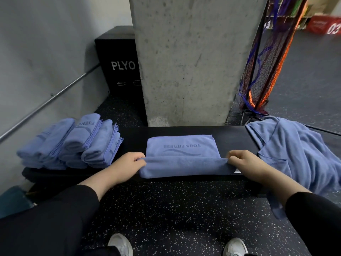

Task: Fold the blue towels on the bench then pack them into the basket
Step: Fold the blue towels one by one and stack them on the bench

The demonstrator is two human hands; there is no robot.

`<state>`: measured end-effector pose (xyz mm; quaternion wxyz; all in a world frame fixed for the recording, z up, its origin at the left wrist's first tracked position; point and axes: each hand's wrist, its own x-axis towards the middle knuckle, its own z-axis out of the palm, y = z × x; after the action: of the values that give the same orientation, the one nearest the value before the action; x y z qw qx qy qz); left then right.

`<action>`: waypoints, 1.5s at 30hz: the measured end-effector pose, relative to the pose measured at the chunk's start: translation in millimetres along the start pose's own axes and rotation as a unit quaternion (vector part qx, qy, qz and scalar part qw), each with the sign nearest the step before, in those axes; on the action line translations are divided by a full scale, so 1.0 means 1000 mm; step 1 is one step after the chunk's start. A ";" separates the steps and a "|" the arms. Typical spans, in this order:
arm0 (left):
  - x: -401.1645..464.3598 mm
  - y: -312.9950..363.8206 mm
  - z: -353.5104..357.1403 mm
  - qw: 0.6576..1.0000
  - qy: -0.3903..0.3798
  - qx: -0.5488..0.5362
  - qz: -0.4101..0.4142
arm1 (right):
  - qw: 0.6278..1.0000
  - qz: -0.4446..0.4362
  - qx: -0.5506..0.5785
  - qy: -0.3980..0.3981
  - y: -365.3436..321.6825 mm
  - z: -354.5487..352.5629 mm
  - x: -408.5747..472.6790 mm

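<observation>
Folding step in hand; towel [181, 154] near edge pinched by left hand [127, 163] and right hand [243, 163] on table [134, 137]; next, edge to be carried over evenly.

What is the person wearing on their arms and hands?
Both arms have long black sleeves, which stop before the wrists. The left hand and right hand are bare: no gloves, rings, watch or bracelets show.

Blue towel [181, 147], black white-speckled floor [175, 209]
</observation>
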<state>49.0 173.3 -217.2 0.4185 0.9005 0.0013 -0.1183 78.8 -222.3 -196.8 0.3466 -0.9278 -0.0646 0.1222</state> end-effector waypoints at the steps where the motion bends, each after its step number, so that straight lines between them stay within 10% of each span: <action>1: -0.001 0.001 -0.001 0.999 0.002 -0.040 -0.010 | 0.999 0.005 0.040 0.007 0.001 0.001 0.000; 9: 0.032 0.008 -0.002 0.992 0.057 -0.086 -0.076 | 0.963 0.062 0.236 0.115 0.003 0.020 0.035; 22: 0.118 -0.007 0.005 0.963 0.159 0.200 -0.087 | 0.981 0.088 -0.044 0.170 0.005 0.052 0.142; 28: 0.113 -0.010 0.030 0.911 0.211 0.308 0.174 | 0.950 -0.011 -0.148 0.276 -0.015 0.060 0.136; 38: 0.098 -0.027 0.041 0.908 -0.036 0.394 0.136 | 0.971 -0.071 -0.229 -0.006 -0.029 0.125 0.099; 45: 0.072 -0.046 0.022 0.903 -0.058 0.415 0.096 | 0.953 -0.094 -0.287 -0.016 -0.023 0.120 0.099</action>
<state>110.1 179.7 -280.7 0.0153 0.9800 -0.1585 -0.1192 140.1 -109.3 -287.3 0.0748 -0.9758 -0.1891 0.0801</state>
